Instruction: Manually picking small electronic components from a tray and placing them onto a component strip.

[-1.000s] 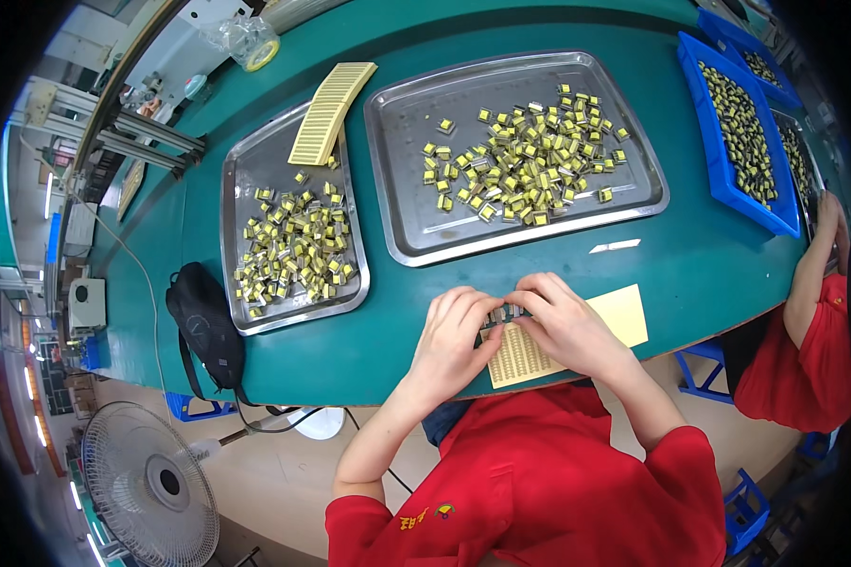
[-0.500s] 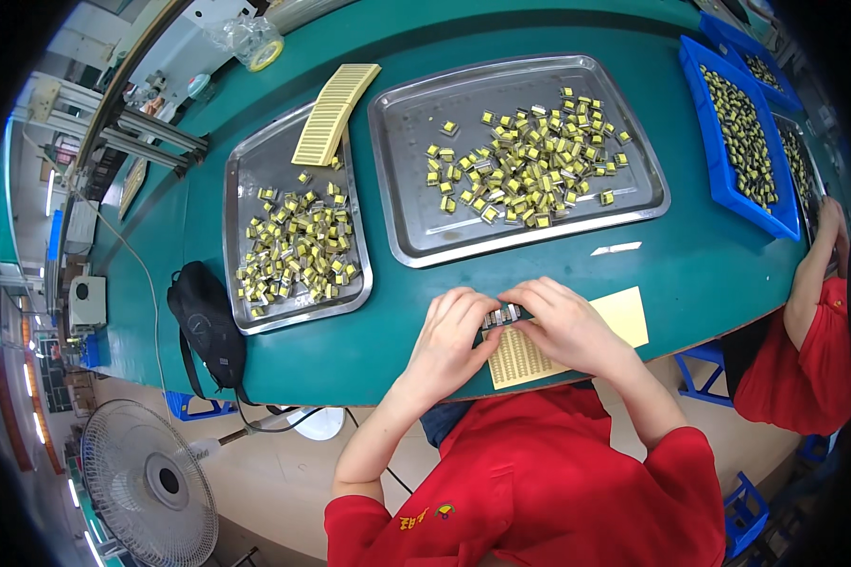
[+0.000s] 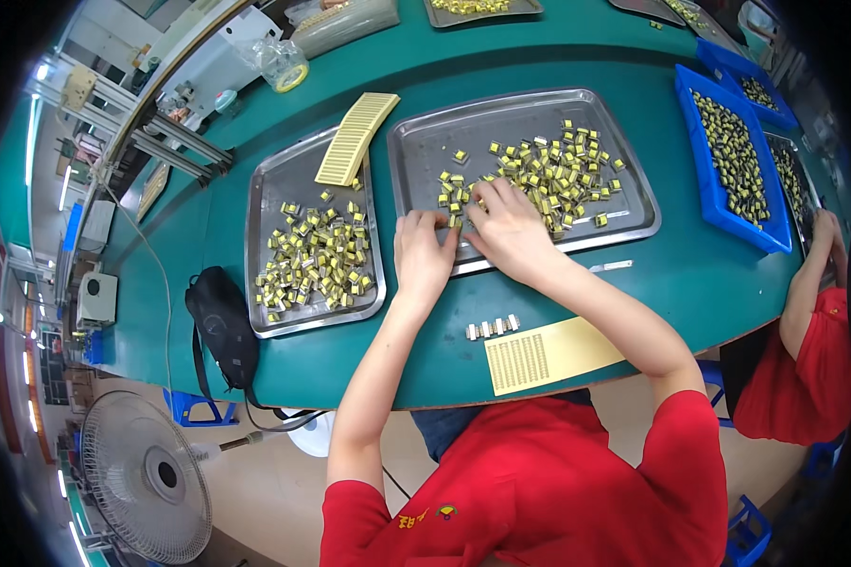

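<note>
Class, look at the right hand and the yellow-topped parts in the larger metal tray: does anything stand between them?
Nothing visible does. The right hand reaches over the near rim of the larger metal tray and is right beside the yellow-topped parts. The left hand is close by, not visibly blocking the way.

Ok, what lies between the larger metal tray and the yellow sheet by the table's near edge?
The head view shows a row of small components and a thin silvery strip on the green tabletop, with the right forearm above.
</note>
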The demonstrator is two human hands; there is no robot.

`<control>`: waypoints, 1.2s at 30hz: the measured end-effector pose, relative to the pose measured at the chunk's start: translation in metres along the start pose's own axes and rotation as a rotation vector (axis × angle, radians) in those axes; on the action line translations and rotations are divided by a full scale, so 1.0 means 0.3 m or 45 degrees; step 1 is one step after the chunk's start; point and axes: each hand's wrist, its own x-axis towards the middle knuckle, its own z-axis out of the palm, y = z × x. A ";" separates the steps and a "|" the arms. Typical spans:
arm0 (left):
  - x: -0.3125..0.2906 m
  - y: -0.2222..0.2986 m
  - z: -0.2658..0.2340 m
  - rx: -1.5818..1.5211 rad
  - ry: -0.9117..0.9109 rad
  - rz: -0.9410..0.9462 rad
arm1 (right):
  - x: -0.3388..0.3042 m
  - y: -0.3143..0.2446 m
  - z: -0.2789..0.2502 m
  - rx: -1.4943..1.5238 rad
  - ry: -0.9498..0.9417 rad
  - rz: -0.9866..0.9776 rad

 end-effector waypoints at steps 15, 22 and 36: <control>-0.103 0.098 -0.163 -1.537 -0.353 -0.667 | -0.061 0.013 -0.118 1.048 -0.254 0.646; -0.168 0.157 -0.166 -1.813 -0.564 -0.671 | -0.169 -0.002 -0.222 1.834 -0.188 0.901; -0.234 0.267 -0.109 -1.421 -0.555 -0.435 | -0.358 -0.013 -0.310 2.058 -0.173 1.267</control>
